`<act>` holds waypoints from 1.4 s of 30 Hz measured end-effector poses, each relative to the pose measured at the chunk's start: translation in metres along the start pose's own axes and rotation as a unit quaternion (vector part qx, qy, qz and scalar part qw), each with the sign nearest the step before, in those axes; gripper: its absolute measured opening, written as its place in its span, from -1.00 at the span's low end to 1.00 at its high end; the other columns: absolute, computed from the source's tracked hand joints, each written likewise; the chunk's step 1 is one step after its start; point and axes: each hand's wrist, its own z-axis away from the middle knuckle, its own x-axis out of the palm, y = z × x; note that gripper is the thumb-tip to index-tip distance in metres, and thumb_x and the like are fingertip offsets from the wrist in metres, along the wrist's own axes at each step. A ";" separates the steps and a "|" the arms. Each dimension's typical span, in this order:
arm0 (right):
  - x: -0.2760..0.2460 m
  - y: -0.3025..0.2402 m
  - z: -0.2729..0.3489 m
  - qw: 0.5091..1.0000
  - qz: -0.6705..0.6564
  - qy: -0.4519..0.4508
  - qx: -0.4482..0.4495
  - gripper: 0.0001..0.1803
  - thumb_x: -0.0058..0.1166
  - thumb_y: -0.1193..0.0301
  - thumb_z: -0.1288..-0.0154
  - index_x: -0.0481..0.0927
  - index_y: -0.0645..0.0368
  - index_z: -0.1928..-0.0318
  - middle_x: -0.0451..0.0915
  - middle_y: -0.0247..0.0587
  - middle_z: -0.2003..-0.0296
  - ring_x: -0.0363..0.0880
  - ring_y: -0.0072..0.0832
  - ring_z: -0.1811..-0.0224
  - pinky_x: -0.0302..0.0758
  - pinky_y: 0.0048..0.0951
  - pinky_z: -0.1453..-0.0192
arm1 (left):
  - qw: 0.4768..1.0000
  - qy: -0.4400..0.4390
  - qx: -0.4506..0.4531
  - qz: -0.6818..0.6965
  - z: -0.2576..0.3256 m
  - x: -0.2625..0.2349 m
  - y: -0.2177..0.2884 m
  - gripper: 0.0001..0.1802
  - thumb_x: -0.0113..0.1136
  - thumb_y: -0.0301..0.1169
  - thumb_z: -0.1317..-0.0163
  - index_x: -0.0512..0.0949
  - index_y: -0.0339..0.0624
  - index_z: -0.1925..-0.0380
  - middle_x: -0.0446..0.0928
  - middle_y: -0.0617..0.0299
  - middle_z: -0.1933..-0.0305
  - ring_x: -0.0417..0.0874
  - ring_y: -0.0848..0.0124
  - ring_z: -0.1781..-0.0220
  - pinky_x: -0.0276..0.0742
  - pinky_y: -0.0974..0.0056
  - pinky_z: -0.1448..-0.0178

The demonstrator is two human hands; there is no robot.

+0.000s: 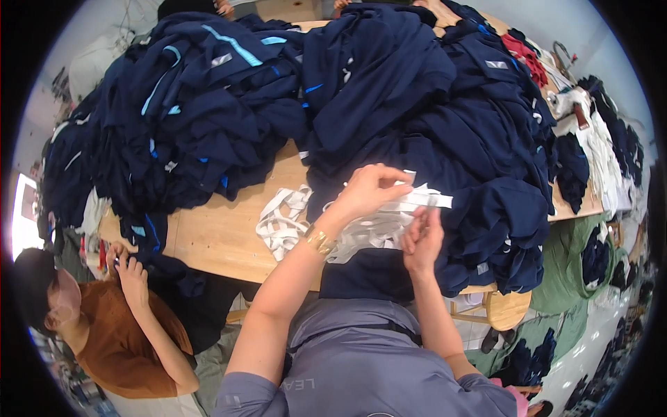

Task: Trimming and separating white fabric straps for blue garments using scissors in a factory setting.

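Both hands work a white strip above a heap of navy garments on the bench.

Head view: the left hand (372, 189) pinches one end of a white strip (425, 200) between thumb and fingers, while the right hand (422, 240) is closed on it just below, the strip stretched between them. A loose tangle of more white strips (292, 221) lies on the bench (215, 236) just beside, so by my reading much sorting remains. Two big piles of navy garments (417, 104) crowd the bench and press against the hands. At lower left, a co-worker in an orange top (118, 340) handles dark cloth at the bench edge.
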 end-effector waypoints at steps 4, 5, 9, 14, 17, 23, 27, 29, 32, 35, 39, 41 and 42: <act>-0.012 -0.018 -0.004 0.997 -0.044 0.029 -0.059 -0.53 -0.38 0.00 -0.40 0.38 0.14 0.33 0.11 -0.48 0.79 -0.04 -0.68 0.88 -0.08 -0.64 0.82 | 0.990 0.046 0.073 0.116 -0.008 -0.014 -0.015 -0.61 0.17 -0.38 -0.17 0.47 -0.22 -0.02 0.52 0.38 0.35 0.41 0.67 0.34 0.37 0.49 0.23; -0.017 -0.022 -0.004 0.996 -0.045 0.030 -0.070 -0.53 -0.39 0.01 -0.40 0.38 0.15 0.33 0.11 -0.47 0.79 -0.04 -0.69 0.88 -0.08 -0.64 0.83 | 0.987 0.067 0.060 0.130 -0.006 -0.025 -0.018 -0.66 0.16 -0.39 -0.18 0.49 -0.22 0.03 0.53 0.39 0.33 0.40 0.67 0.34 0.38 0.49 0.23; -0.022 -0.025 -0.006 0.995 -0.026 -0.013 -0.091 -0.60 -0.31 0.10 -0.41 0.40 0.19 0.29 0.14 -0.49 0.75 -0.04 -0.73 0.87 -0.09 -0.66 0.82 | 0.986 0.160 0.042 0.022 0.019 -0.073 -0.048 -0.76 0.16 -0.40 -0.16 0.55 -0.26 0.18 0.59 0.26 0.30 0.53 0.59 0.32 0.43 0.43 0.23; -0.004 -0.006 -0.011 0.886 0.444 -0.020 -0.132 -0.78 0.10 0.31 -0.19 0.48 0.23 0.36 0.30 -0.48 0.70 0.12 -0.73 0.72 0.06 -0.63 0.66 | 0.953 0.182 -0.143 -0.193 0.067 -0.099 -0.091 -0.80 0.27 -0.38 0.01 0.58 -0.30 0.45 0.59 0.09 0.47 0.62 0.30 0.39 0.49 0.31 0.25; 0.003 0.010 -0.009 0.778 0.610 -0.039 -0.148 -0.72 0.23 0.31 -0.05 0.50 0.28 0.41 0.41 -0.35 0.69 0.25 -0.64 0.67 0.23 -0.55 0.58 | 0.941 0.149 -0.202 -0.228 0.088 -0.091 -0.106 -0.80 0.29 -0.36 0.07 0.57 -0.29 0.54 0.56 0.05 0.53 0.59 0.22 0.46 0.47 0.26 0.30; 0.022 -0.010 -0.020 0.742 0.643 -0.046 -0.186 -0.78 0.15 0.38 -0.10 0.48 0.31 0.44 0.43 -0.25 0.70 0.34 -0.61 0.66 0.31 -0.53 0.53 | 0.965 0.048 -0.077 -0.248 0.110 -0.072 -0.111 -0.90 0.27 -0.43 0.08 0.58 -0.13 0.49 0.52 0.17 0.41 0.51 0.31 0.21 0.38 0.23 0.11; 0.023 -0.041 -0.045 0.704 0.676 0.018 -0.217 -0.80 0.13 0.40 -0.12 0.48 0.30 0.38 0.51 -0.16 0.63 0.48 -0.53 0.61 0.36 -0.47 0.51 | 0.916 0.031 -0.081 -0.392 0.123 -0.064 -0.119 -0.87 0.23 -0.45 0.08 0.59 -0.08 0.44 0.45 0.15 0.18 0.39 0.23 -0.02 0.31 0.16 -0.05; 0.030 -0.051 -0.045 0.682 0.690 0.048 -0.236 -0.80 0.12 0.41 -0.13 0.48 0.32 0.34 0.55 -0.10 0.57 0.54 -0.46 0.57 0.39 -0.45 0.48 | 0.930 0.062 -0.064 -0.358 0.120 -0.067 -0.113 -0.88 0.18 -0.48 0.07 0.59 -0.10 0.45 0.48 0.10 0.22 0.42 0.19 0.02 0.33 0.17 -0.03; 0.038 -0.033 -0.044 0.771 0.585 -0.039 -0.248 -0.83 0.17 0.46 -0.11 0.52 0.27 0.30 0.45 -0.35 0.60 0.31 -0.69 0.58 0.28 -0.62 0.50 | 0.959 0.098 -0.068 -0.256 0.108 -0.077 -0.102 -0.88 0.15 -0.51 0.08 0.59 -0.13 0.46 0.52 0.03 0.30 0.48 0.15 0.12 0.38 0.19 0.04; 0.059 -0.007 -0.031 0.814 0.544 -0.125 -0.163 -0.83 0.19 0.46 -0.09 0.54 0.24 0.29 0.29 -0.49 0.65 0.16 -0.78 0.61 0.14 -0.69 0.56 | 0.976 0.081 -0.088 -0.180 0.104 -0.081 -0.090 -0.88 0.24 -0.47 0.09 0.53 -0.20 0.49 0.53 0.08 0.37 0.51 0.20 0.17 0.40 0.24 0.10; 0.079 0.014 -0.010 0.842 0.497 -0.177 -0.114 -0.83 0.15 0.49 -0.13 0.53 0.21 0.24 0.15 -0.63 0.66 0.02 -0.84 0.64 -0.06 -0.72 0.57 | 0.942 -0.093 -0.123 -0.299 0.117 -0.068 -0.100 -0.80 0.32 -0.37 0.14 0.51 -0.18 0.53 0.49 0.08 0.38 0.49 0.19 0.14 0.40 0.23 0.13; 0.081 0.016 -0.005 0.852 0.478 -0.194 -0.091 -0.84 0.15 0.49 -0.12 0.54 0.23 0.25 0.14 -0.63 0.67 0.02 -0.84 0.64 -0.06 -0.71 0.57 | 0.899 -0.048 -0.054 -0.431 0.133 -0.060 -0.102 -0.76 0.36 -0.31 0.18 0.53 -0.16 0.52 0.47 0.10 0.37 0.47 0.17 0.12 0.39 0.20 0.10; 0.079 0.016 -0.004 0.852 0.478 -0.193 -0.090 -0.84 0.15 0.49 -0.12 0.54 0.23 0.25 0.14 -0.63 0.67 0.02 -0.84 0.64 -0.06 -0.71 0.57 | 0.888 -0.039 -0.035 -0.457 0.140 -0.058 -0.117 -0.76 0.37 -0.27 0.17 0.55 -0.13 0.53 0.48 0.11 0.33 0.46 0.19 0.11 0.39 0.17 0.10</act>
